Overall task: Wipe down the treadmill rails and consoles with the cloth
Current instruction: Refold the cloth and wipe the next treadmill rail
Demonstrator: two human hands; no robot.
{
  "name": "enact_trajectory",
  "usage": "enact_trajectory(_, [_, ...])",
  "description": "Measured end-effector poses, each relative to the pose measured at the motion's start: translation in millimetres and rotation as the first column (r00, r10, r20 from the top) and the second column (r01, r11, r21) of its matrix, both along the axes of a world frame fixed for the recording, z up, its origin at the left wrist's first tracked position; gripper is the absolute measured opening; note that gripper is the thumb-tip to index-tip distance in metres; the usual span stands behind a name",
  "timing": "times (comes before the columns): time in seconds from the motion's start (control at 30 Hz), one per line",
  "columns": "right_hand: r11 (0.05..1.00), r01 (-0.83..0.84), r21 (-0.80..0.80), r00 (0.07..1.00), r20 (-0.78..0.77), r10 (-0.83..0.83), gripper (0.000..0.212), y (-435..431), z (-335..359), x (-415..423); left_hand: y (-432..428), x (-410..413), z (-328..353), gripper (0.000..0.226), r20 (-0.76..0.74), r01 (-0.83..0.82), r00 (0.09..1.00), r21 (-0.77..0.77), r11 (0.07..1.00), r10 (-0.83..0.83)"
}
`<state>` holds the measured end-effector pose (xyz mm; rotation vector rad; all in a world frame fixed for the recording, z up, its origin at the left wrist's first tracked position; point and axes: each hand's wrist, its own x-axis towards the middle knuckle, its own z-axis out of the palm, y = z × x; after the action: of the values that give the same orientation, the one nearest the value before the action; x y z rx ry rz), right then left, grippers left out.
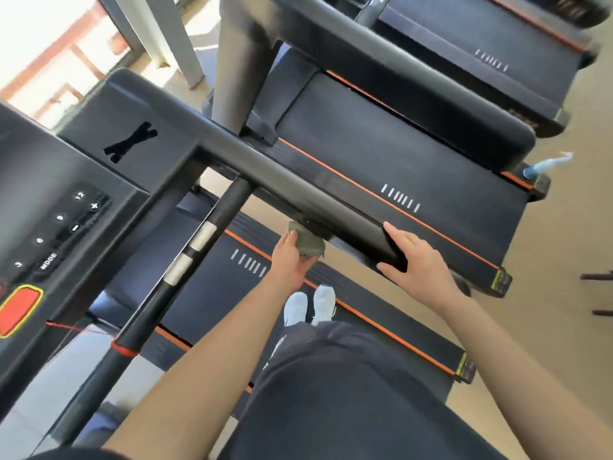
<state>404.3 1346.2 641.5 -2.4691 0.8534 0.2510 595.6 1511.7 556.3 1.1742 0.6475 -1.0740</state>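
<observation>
A thick black side rail point(298, 190) runs from the console point(49, 200) out to the right. My left hand point(290, 260) holds a grey-green cloth point(306, 242) against the near underside of that rail. My right hand point(419, 260) wraps the rail's rounded end, fingers over the top and thumb at the near side. The console at the left carries number buttons and a red stop button point(18, 310). A thinner black handlebar point(185, 260) with two silver grip sensors crosses below the rail.
I stand on the treadmill belt point(358, 313), white shoes point(310, 307) visible below. Two more treadmills point(414, 154) sit side by side to the right with orange stripes. A blue spray bottle point(544, 166) stands at the neighbouring deck's rear corner. Tan floor lies at far right.
</observation>
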Motion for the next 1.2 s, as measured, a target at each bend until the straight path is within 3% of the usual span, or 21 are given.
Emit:
enact_trajectory(0.17, [0.981, 0.194, -0.024, 0.981, -0.015, -0.194, 0.073, -2, -1, -35, -10, -34, -6, 0.028, -0.101, 0.099, 0.989, -0.058, 0.993, -0.105])
enact_trajectory(0.33, [0.903, 0.419, 0.095, 0.906, 0.021, -0.423, 0.068, -3, -7, -72, -25, -71, 0, 0.025, -0.147, 0.179, 0.971, -0.075, 0.981, -0.189])
enact_trajectory(0.5, [0.903, 0.413, 0.122, 0.907, 0.038, -0.420, 0.066, -11, -3, -80, -38, -111, 8, 0.020, -0.155, 0.243, 0.956, -0.061, 0.968, -0.250])
enact_trajectory(0.67, [0.924, 0.300, 0.238, 0.947, 0.043, -0.319, 0.060, -32, 1, -102, -53, -158, 15, 0.026, -0.134, 0.259, 0.956, -0.034, 0.965, -0.261])
enact_trajectory(1.0, [0.887, 0.137, 0.442, 0.940, 0.225, -0.257, 0.053, -44, -10, -146, -85, -257, 34, 0.024, -0.069, 0.236, 0.969, -0.008, 0.972, -0.236])
enact_trajectory(1.1, [0.827, 0.173, 0.535, 0.893, 0.269, -0.361, 0.044, -47, -9, -167, -90, -281, 43, 0.024, -0.021, 0.333, 0.943, -0.008, 0.943, -0.333])
enact_trajectory(1.2, [0.789, 0.238, 0.566, 0.836, 0.294, -0.464, 0.032, -53, -1, -207, -92, -302, 57, 0.021, 0.117, 0.514, 0.854, -0.036, 0.857, -0.507])
